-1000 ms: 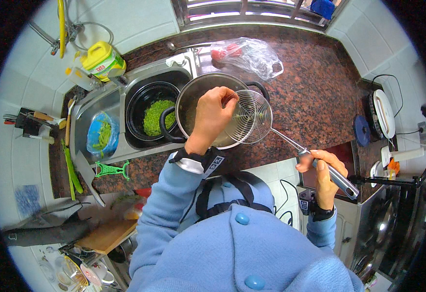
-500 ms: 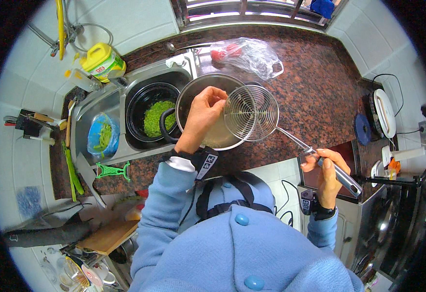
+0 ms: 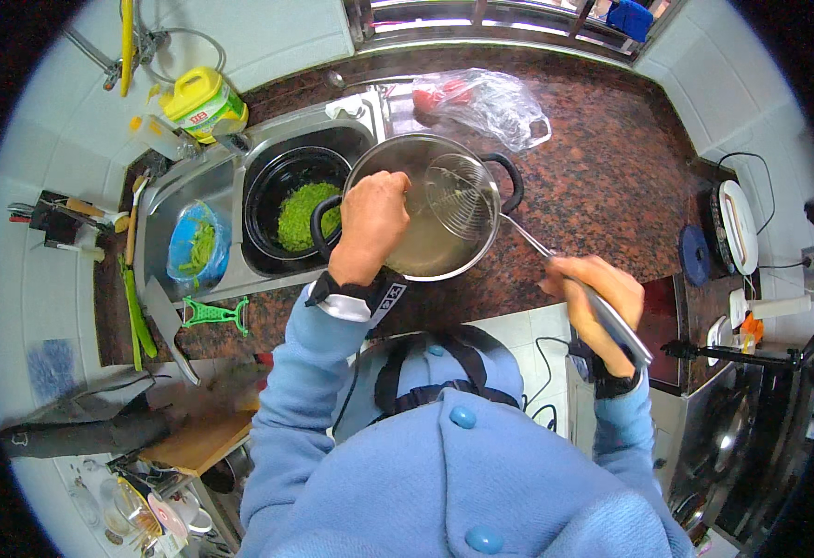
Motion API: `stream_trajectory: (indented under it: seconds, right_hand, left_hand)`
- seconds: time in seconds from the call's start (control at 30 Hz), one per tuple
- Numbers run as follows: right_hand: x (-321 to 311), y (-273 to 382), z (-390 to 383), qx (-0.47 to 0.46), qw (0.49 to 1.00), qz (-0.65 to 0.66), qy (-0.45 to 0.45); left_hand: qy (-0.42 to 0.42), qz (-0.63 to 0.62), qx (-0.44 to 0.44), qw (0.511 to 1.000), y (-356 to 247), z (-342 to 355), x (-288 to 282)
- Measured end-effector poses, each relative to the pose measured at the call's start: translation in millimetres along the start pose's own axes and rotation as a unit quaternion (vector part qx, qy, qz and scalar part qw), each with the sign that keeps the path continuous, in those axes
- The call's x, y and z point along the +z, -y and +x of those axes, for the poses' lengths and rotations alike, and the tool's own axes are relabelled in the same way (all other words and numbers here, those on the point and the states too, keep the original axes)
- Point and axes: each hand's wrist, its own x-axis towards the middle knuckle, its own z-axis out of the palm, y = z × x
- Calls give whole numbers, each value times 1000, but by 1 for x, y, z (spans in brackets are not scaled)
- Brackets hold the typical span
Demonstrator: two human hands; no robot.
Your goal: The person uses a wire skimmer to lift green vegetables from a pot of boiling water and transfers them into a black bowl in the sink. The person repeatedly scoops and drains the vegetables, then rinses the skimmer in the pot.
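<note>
My left hand is closed over the left part of a steel pot with black handles and cloudy liquid; whatever its fingertips hold, if anything, is hidden. My right hand grips the long handle of a wire spiral skimmer, whose round head lies inside the pot on the right. Just left of the pot, a black bowl with small green pieces sits in the right sink basin.
A blue bag of green pods lies in the left basin. A knife, green peeler and green stalks line the front left. A yellow jug stands behind the sink, a plastic bag behind the pot, an appliance at right.
The skimmer head has dropped from above the pot down into it. My right hand has moved up and left with the handle; my left hand has shifted left, off the skimmer.
</note>
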Motion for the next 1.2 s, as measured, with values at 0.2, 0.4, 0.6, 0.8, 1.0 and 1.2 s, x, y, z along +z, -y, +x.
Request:
stream_trajectory:
  seconds: [0.2,0.4,0.6,0.8,1.0,1.2]
  right_hand:
    - [42,-10,42,-111,987,-60,102]
    - [38,6,56,-125,971,-86,186]
    - [21,14,47,-151,974,-125,114]
    - [5,10,23,97,989,109,2]
    - [-9,10,10,142,974,170,-53]
    - [-9,12,2,134,969,180,-102]
  left_hand:
    - [-33,-23,-80,996,-7,-10,-21]
    - [-29,20,-41,999,0,-18,-15]
    - [19,33,-4,999,7,-19,2]
    - [-1,-63,-75,995,6,-13,3]
    - [-2,-506,-182,843,-3,1,-2]
    - [-4,-478,-168,862,-9,-1,1]
